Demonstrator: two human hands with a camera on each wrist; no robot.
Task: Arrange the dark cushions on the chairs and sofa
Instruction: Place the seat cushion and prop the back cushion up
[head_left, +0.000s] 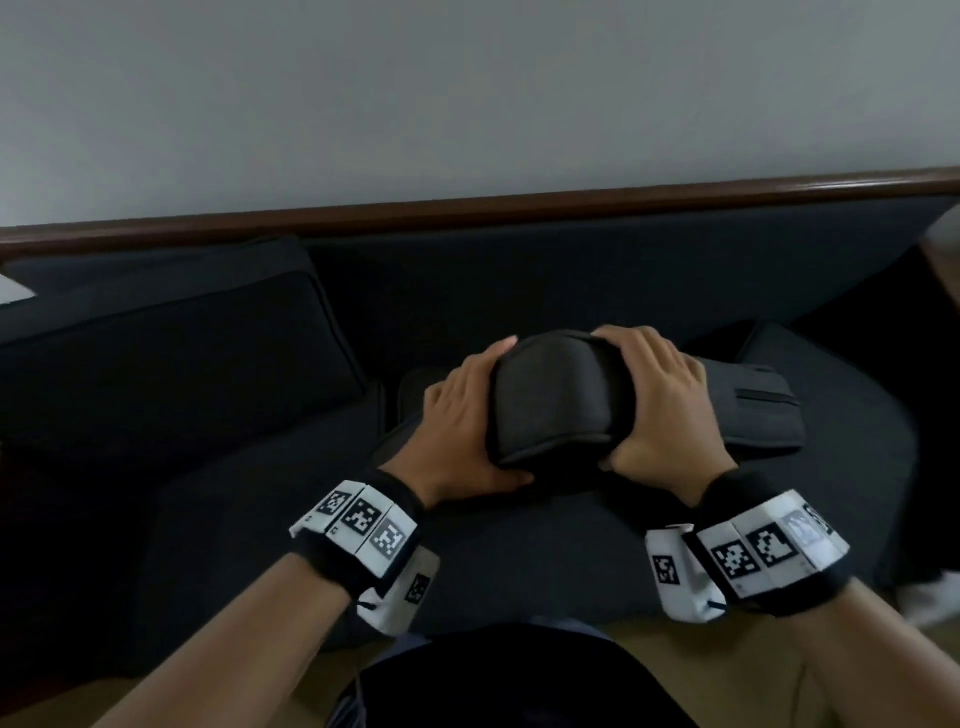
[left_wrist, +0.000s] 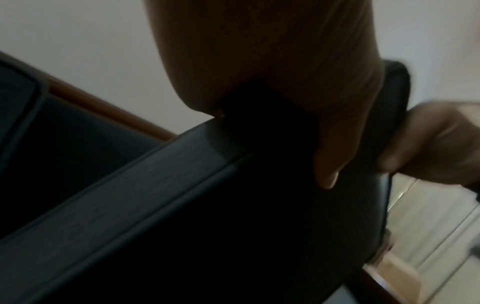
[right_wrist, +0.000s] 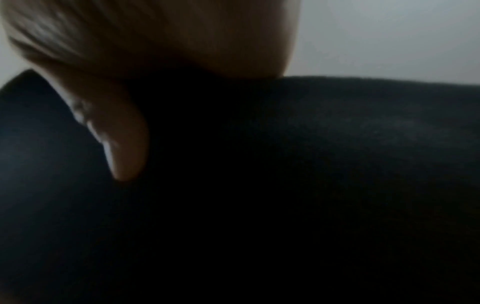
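Note:
A dark grey cushion (head_left: 558, 400) lies on the dark sofa seat (head_left: 519, 566) with its middle humped up. My left hand (head_left: 478, 410) grips the hump from the left, fingers over the top and thumb under the near edge. From the right, my right hand (head_left: 644, 400) grips it the same way. The cushion's flat right end (head_left: 753, 415) shows a zip. In the left wrist view my left hand (left_wrist: 324, 123) holds the cushion (left_wrist: 259, 216), with my right hand (left_wrist: 436, 144) beyond. The right wrist view is dim: my right hand (right_wrist: 124, 133) lies on the dark cushion (right_wrist: 324, 164).
A large dark back cushion (head_left: 171, 364) leans at the left of the sofa. A brown wooden rail (head_left: 467, 209) tops the sofa back against a pale wall. Light wooden floor (head_left: 727, 675) lies in front, with a white object (head_left: 930, 597) at the right edge.

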